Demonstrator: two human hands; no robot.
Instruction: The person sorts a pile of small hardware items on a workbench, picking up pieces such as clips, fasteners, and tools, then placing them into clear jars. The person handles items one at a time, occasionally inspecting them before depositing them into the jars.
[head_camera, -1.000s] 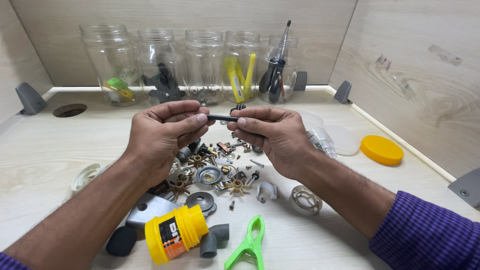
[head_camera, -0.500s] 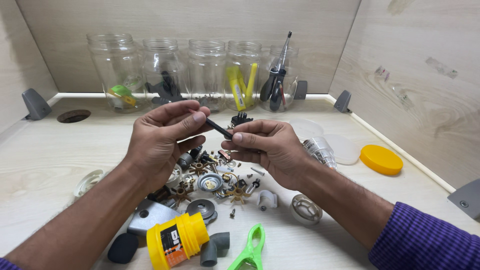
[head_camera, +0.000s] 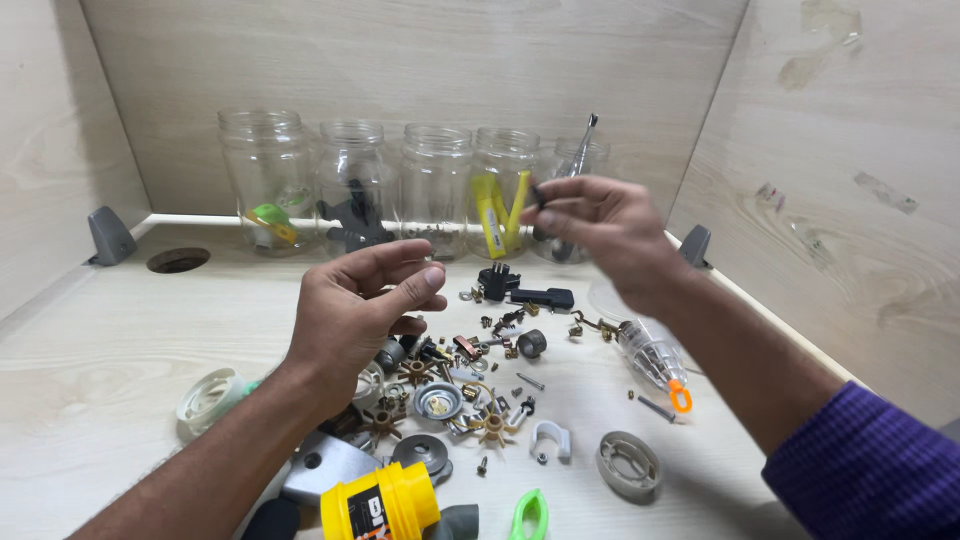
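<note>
— Pale wooden walls stand all around a light table. What is that small dark thing up high?

— It is a tiny black part. The right hand pinches it between the thumb and fingertips, so that hand is closed on it. The part is lifted up off the table, just in front of the row of jars at the back wall.

— Which way does the part lie?

— I cannot tell. It is too small, and the fingers hide most of it.

— Which jar is nearest to it?

— The jar with the yellow pieces is right behind it, a little to the left. The jar with the screwdriver is right behind the hand.

— And the left hand?

— It is lower and nearer to the person. Its fingers are spread apart and a bit curled. It holds nothing. So the right hand is much nearer to the jars.

— What is under the hands?

— A pile of small parts: screws, washers and little brown gears. A black plug piece lies behind the pile. A yellow roll and a green clip lie at the front edge.
</note>
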